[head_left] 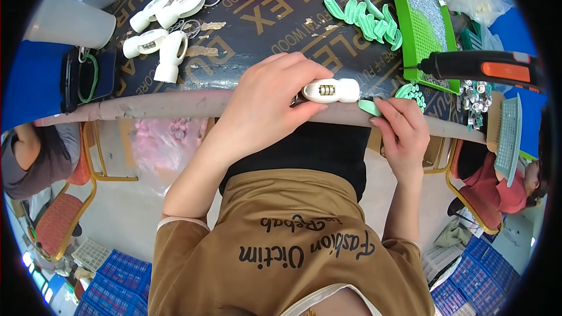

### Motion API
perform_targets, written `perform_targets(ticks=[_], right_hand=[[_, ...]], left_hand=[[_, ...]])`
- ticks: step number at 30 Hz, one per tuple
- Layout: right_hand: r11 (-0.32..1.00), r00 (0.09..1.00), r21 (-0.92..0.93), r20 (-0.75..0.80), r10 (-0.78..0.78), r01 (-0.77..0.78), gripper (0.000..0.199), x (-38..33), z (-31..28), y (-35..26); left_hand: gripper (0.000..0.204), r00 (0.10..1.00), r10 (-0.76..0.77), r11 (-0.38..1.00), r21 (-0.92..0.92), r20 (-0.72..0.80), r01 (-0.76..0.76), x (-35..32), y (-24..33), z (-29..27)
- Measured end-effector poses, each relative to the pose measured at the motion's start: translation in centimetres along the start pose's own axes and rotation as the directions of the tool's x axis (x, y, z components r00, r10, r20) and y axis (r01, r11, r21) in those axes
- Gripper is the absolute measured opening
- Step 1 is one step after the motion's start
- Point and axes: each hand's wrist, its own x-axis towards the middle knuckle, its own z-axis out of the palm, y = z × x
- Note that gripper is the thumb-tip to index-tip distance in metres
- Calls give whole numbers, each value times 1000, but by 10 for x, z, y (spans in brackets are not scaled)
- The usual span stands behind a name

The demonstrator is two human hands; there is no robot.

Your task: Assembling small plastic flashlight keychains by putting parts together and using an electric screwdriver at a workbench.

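— What do we have in our left hand (pixel 266 102)?

— We grip a small white plastic casing (pixel 331 90) with a metal piece showing in its middle; our fingers (pixel 304 73) close around its left end, thumb underneath, and it lies level at the near edge of the dark surface (pixel 263 17)

— And our right hand (pixel 401 131)?

— It pinches a small mint-green part (pixel 370 107) between fingertips and thumb, just right of the casing and slightly below it, close to touching; whether they touch, we cannot tell

— What lies around us?

— A heap of the same green parts (pixel 369 20) sits farther back on the surface, beside a green tray (pixel 421 29). A few more green pieces (pixel 413 92) lie just beyond our right hand. An orange-and-black power screwdriver (pixel 486 67) hangs at the right. Finished white casings with key rings (pixel 167 17) lie far left, well apart from our hands
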Motion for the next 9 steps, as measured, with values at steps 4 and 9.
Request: perform_targets(ticks=[4, 9], right_hand=[[995, 998, 98, -56, 33, -28, 30, 9, 1, -4], [952, 961, 133, -60, -269, 275, 31, 47, 5, -27]], left_hand=[[34, 1000, -19, 1000, -22, 5, 19, 1, 0, 0], [37, 999, -33, 999, -26, 35, 34, 1, 0, -2]])
